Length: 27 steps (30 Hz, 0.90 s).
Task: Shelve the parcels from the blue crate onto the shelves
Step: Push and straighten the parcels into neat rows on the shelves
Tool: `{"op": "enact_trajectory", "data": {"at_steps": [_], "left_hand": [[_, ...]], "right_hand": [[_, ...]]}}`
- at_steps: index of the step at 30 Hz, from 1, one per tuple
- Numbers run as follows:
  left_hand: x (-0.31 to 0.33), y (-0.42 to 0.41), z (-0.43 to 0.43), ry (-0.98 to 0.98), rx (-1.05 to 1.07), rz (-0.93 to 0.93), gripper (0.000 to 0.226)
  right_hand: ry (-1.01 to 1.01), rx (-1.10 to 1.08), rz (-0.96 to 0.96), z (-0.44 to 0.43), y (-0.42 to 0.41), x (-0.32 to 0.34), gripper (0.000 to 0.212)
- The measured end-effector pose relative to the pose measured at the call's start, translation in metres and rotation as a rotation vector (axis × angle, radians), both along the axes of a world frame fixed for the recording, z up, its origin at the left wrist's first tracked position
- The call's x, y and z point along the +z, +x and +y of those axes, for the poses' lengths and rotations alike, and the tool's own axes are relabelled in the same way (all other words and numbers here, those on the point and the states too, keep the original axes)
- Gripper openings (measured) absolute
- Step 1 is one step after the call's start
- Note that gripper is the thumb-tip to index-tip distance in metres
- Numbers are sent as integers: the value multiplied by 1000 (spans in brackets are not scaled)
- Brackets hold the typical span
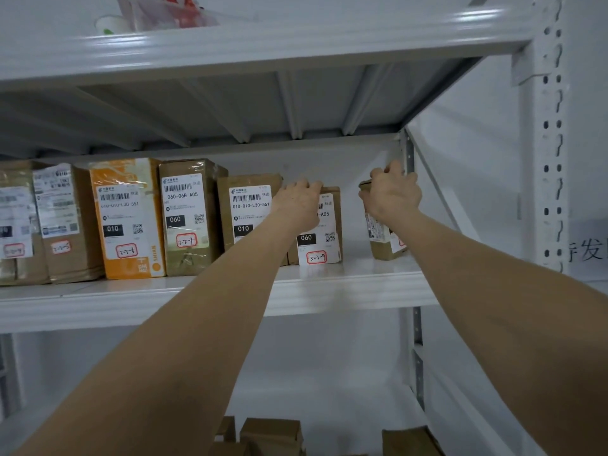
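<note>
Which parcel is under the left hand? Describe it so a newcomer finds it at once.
Start at the middle shelf of the white rack and follow the row of upright parcels rightward. The parcel under the left hand is the brown box that ends the row. Its white label reads 060 with a red-ringed 3-2-9, and a gap separates it from the small parcel held by the right hand.

Left hand (301, 200) on labelled parcel (320, 236), right hand (393, 192) gripping small parcel (381, 236), shelf (362, 287)

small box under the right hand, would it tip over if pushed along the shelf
Probably yes: the small box stands upright on a narrow base, apart from the row, with nothing beside it. The right hand grips its top, so a push up there would likely tilt it. Its cardboard looks stiff, so it should slide when pushed low.
</note>
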<state>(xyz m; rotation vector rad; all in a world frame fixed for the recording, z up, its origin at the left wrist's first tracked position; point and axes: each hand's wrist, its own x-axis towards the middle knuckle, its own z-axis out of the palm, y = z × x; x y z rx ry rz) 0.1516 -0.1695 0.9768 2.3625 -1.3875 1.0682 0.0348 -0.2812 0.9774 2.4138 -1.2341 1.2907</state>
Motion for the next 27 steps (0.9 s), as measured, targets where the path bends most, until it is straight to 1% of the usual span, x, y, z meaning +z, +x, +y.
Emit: {"op": "enact_trajectory", "data": {"at_steps": [3, 5, 9, 11, 14, 16, 18, 20, 23, 25, 26, 27], "left_hand": [[0, -4, -5, -2, 41, 5, 69], [1, -8, -8, -21, 26, -20, 69], [2, -22, -15, -97, -108, -71, 60], [2, -33, -23, -77, -168, -53, 62], [4, -53, -39, -57, -304, 89, 69], [5, -63, -50, -76, -391, 233, 77], [7, -69, -61, -119, -432, 379, 82], [9, -72, -72, -147, -437, 455, 77], [9, -73, -85, -223, -412, 481, 54], [13, -73, -86, -265, -432, 534, 50], [15, -73, -85, -274, -461, 565, 50], [18, -70, -82, -278, -494, 597, 49]], "right_hand": [[49, 15, -62, 0, -1, 1, 46], [37, 6, -77, -4, -5, -1, 44], [27, 16, -57, -16, -19, 0, 42], [2, -5, -46, -19, -25, 1, 43], [10, 15, -120, -24, -28, 0, 44], [79, 82, -180, -25, -29, 2, 45], [143, 130, -250, -21, -31, 6, 47], [136, 159, -316, -14, -32, 6, 49], [103, 235, -414, -12, -31, 3, 46], [105, 267, -428, -21, -34, -1, 41], [140, 279, -439, -26, -39, -4, 43], [225, 296, -457, -35, -43, -9, 53]]}}
